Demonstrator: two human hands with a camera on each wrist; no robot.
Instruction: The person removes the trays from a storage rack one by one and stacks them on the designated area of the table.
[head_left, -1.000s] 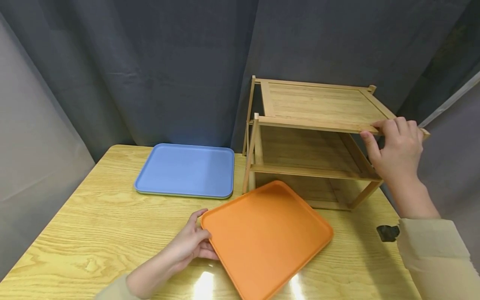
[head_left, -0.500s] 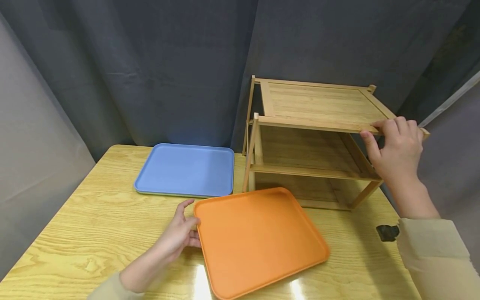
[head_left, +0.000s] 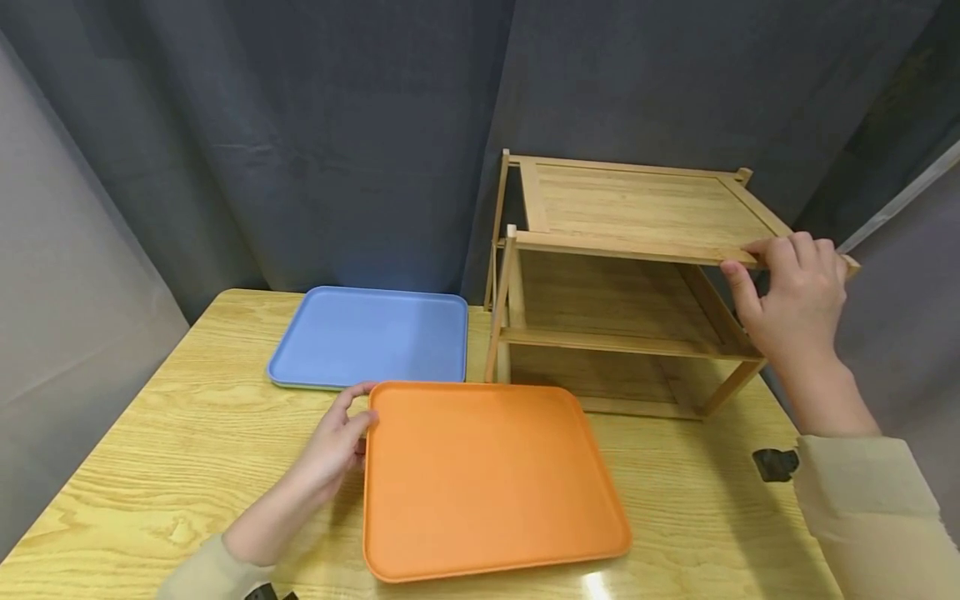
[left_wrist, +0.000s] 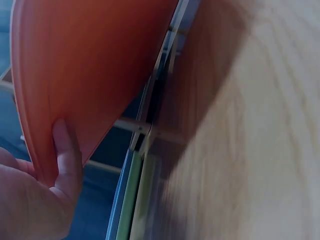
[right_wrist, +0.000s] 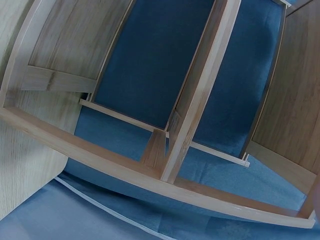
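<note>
Orange tray (head_left: 487, 475) edge pinched by left hand (head_left: 333, 446), right hand (head_left: 795, 304) fingers gripping wooden rack (head_left: 637, 208), fingertips hidden

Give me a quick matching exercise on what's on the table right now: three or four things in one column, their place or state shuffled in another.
Things:
1. orange tray
2. blue tray
3. wooden rack
4. black object

Places or states:
A. its top front edge is gripped by the right hand
B. lies at the far left of the table, no hand on it
C. small, on the table by the right sleeve
D. its left corner is held by the left hand

Pairs: 1-D, 2-B, 3-A, 4-C
</note>
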